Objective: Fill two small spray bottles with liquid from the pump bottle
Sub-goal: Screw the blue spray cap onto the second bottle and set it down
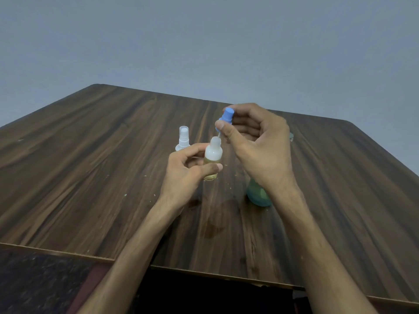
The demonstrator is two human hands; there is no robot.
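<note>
Left grip [192, 165] holds small bottle [212, 159]; right grip [256, 141] hides pump bottle [257, 194]

Middle: the left hand [192, 164] holds a small bottle [212, 159] above the table [90, 177].
Above it: a spray top [226, 116] in the right hand [256, 141].
Behind left: another small bottle [183, 139] stands.
Right: a big bottle [257, 194], under the right wrist.

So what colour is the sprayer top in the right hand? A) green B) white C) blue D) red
C: the right hand pinches a blue sprayer top, with its thin tube reaching down to the neck of the small bottle that the left hand holds.
</note>
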